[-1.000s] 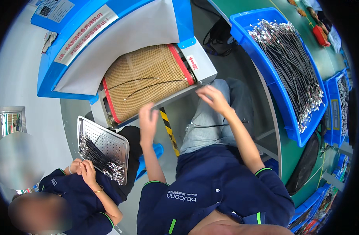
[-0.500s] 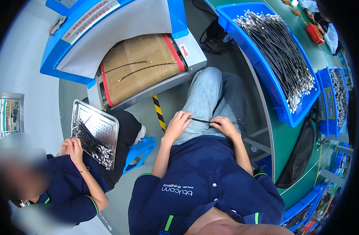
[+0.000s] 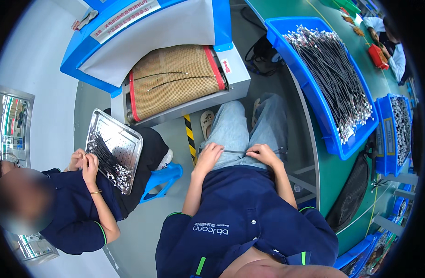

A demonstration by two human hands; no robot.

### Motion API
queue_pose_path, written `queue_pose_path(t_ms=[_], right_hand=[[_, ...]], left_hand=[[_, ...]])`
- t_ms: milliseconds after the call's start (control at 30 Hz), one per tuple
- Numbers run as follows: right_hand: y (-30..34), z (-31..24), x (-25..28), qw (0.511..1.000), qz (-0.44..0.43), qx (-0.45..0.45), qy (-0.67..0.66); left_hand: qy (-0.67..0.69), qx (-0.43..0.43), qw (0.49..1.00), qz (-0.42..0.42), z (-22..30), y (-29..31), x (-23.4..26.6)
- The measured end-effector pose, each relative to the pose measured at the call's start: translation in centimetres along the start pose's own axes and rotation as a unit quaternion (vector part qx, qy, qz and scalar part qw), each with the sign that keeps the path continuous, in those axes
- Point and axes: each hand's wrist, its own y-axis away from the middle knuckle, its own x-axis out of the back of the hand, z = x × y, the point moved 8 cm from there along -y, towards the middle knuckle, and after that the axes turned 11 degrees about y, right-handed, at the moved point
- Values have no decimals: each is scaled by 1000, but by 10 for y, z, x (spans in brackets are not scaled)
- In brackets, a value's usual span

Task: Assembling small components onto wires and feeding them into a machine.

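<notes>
A short black cable (image 3: 234, 151) stretches almost straight across my lap, above my jeans. My left hand (image 3: 209, 157) pinches it at one end, fingers closed. At the other end my right hand (image 3: 263, 154) is closed on it too. Both cable ends are hidden in my fingers. Ahead, two thin dark cables, an upper cable (image 3: 159, 74) and a lower cable (image 3: 177, 82), lie apart on the brown mesh conveyor belt (image 3: 175, 99), away from my hands.
A blue-framed machine (image 3: 224, 28) stands over the belt. On the left, a co-worker holds cables over a perforated metal tray (image 3: 135, 153) with a cable bundle. A blue bin (image 3: 310, 99) full of black cables sits on the green table (image 3: 349, 162) at right. A blue stool (image 3: 162, 180) stands nearby.
My right hand has shifted along the cable, whose end no longer sticks out past it. My knees have moved apart, and light-coloured shoes now show. The view has shifted slightly.
</notes>
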Motion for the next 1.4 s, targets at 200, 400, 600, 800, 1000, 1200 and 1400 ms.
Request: queue_pose_path(t_ms=[200, 400, 600, 800, 1000, 1200, 1400], right_hand=[[-1, -10, 6, 998, -57, -14, -13], [13, -25, 8, 987, -147, -69, -19], [12, -17, 48, 971, -201, -126, -20], [-3, -21, 133, 998, -58, -25, -9], [-4, -120, 336, 933, 309, -2, 183], [-24, -94, 451, 804, 514, -136, 265], [-48, -17, 458, 758, 531, -283, 252]], left_hand=[[11, -8, 1000, -7, 12, 9, 13], [25, -8, 1000, -11, 32, 25, 21], [59, 1, 998, -19, 37, -2, 9], [121, 2, 991, 58, 45, -54, 3], [164, 32, 986, 3, 26, -110, -9], [93, -62, 982, -149, 32, -155, -61], [130, -18, 982, -137, 12, -197, -62]])
